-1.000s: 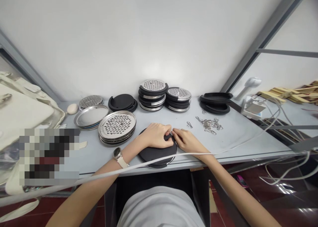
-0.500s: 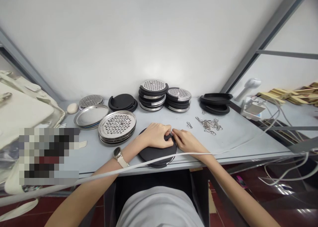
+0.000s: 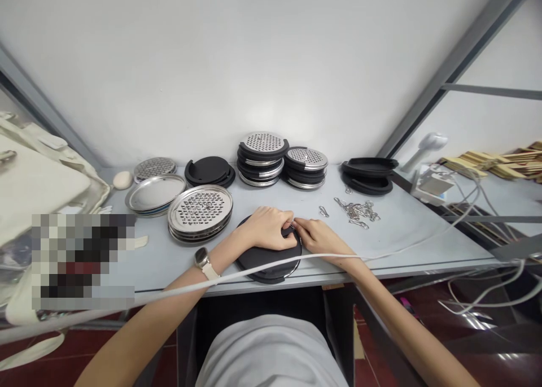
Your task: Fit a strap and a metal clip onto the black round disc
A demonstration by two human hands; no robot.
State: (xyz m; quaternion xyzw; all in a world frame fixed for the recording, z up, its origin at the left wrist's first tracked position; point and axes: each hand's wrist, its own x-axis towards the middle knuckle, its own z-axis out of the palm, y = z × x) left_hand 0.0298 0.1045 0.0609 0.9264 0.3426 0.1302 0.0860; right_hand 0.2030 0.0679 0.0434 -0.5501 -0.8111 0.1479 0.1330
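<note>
A round black disc (image 3: 266,267) with a raised rim and a shiny metal edge lies at the table's front edge. My left hand (image 3: 271,229) rests across it, thumb and fingers closed on its far right rim. Right beside it, the closed fingertips of my right hand (image 3: 317,237) press at the same spot on the rim. A small glint shows between the hands, but what the right fingers pinch is hidden. Several loose metal snap hooks (image 3: 359,212) lie to the right, with a single hook (image 3: 323,211) apart from them.
Perforated metal grater plates (image 3: 200,209) are stacked at left, beside a plain metal plate (image 3: 156,194). Behind stand black discs (image 3: 209,171), two stacks of grater discs (image 3: 263,142) (image 3: 311,158) and black rings (image 3: 368,185). A white cable (image 3: 322,256) crosses before my forearms.
Both hands stay at the same spot on the black disc's rim, with only a slight shift of the fingers. The view has tilted slightly.
</note>
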